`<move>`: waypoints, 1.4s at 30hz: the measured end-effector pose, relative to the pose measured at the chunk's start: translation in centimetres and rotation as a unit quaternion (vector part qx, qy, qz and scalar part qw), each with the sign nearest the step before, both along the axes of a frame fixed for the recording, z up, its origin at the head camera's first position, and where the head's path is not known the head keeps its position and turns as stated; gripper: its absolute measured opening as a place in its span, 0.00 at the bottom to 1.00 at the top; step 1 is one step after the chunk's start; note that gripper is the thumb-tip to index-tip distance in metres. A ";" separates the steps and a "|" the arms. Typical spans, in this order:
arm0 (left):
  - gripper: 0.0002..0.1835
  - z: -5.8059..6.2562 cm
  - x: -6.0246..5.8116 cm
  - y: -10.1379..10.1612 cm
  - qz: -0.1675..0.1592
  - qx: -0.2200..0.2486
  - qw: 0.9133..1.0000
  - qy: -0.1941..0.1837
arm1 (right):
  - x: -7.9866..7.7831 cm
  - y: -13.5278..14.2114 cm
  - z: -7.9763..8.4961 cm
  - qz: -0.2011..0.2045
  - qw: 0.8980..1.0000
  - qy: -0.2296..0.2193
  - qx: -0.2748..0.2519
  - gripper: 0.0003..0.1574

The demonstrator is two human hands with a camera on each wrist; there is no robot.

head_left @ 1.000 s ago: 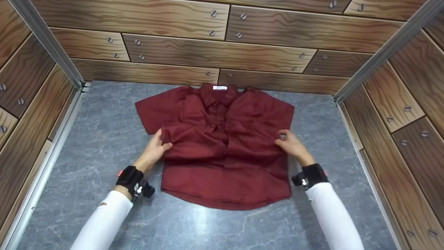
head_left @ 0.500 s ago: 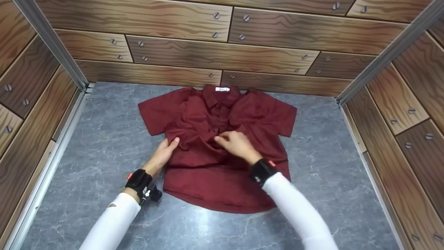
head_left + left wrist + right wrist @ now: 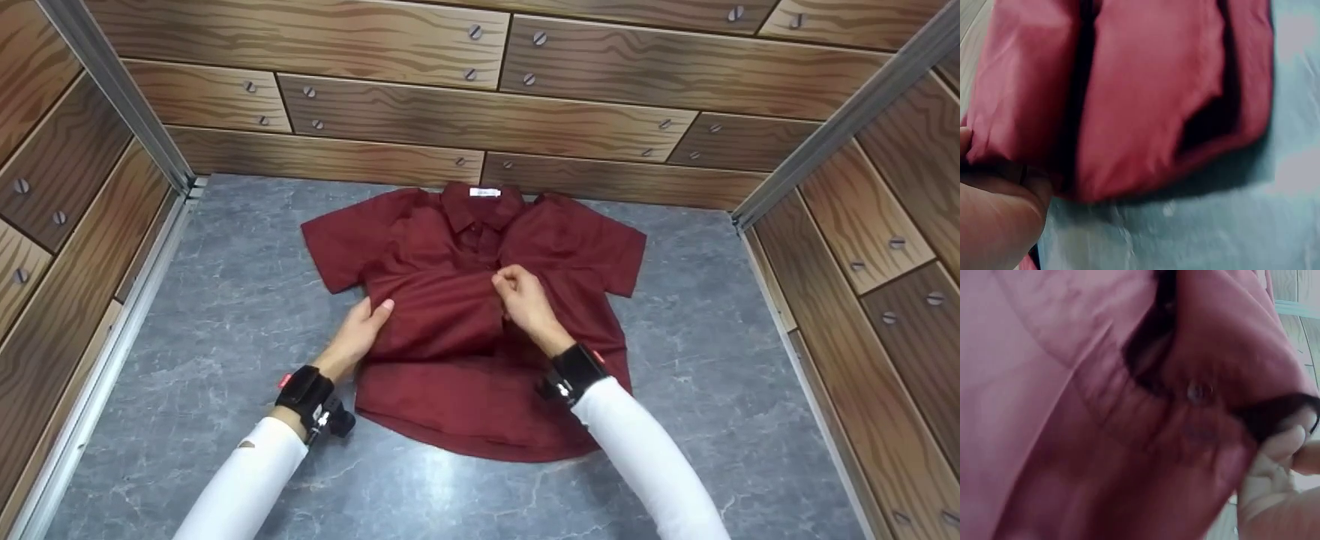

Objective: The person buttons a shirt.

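A dark red short-sleeved shirt [image 3: 450, 409] lies front up, its collar toward the back wall and its curved hem toward me. At its left side my left hand [image 3: 355, 334] grips the edge, thumb on top and fingers under the cloth. My right hand [image 3: 527, 304] pinches the front placket near the middle of the chest, pulling the left panel taut and slightly raised. In the right wrist view a button [image 3: 1196, 391] shows on the cloth beside the pinching fingers [image 3: 1286, 444]. A deep fold runs between the lifted cloth and the lower part in the left wrist view.
The shirt rests on a grey marbled surface [image 3: 225, 255]. Wood-patterned panels [image 3: 390, 112] enclose it at the back and both sides, with metal rails [image 3: 112, 90] at the corners. A white label [image 3: 484, 193] sits inside the collar.
My right hand has left the shirt's right side for the middle and now pinches the placket, lifting it. The left hand keeps its hold on the left edge.
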State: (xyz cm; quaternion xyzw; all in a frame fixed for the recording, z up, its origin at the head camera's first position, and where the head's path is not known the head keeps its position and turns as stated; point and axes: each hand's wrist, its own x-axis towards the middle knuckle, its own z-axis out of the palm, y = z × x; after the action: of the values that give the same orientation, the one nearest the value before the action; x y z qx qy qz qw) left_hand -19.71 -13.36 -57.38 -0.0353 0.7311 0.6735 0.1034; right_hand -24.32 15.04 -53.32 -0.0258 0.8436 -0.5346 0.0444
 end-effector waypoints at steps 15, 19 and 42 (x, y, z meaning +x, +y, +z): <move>0.23 0.7 0.5 -2.0 0.036 -0.014 0.999 -0.025 | 1.0 14.9 0.5 -0.083 0.939 0.033 0.333 0.29; 0.15 0.6 1.1 -2.7 0.001 -0.058 0.998 -0.034 | 1.6 17.2 -0.8 -0.038 0.934 -0.021 0.355 0.34; 0.22 5.7 -1.3 -2.5 -0.034 0.012 0.999 -0.018 | 1.4 20.2 3.6 -0.007 0.992 -0.104 -0.072 0.22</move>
State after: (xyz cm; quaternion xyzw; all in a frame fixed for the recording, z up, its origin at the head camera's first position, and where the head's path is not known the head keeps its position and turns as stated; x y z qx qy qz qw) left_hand -20.99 -15.82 -51.65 -0.0217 0.7214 0.6778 0.1399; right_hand -22.95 35.20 -49.73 0.0329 0.7939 -0.5940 0.1260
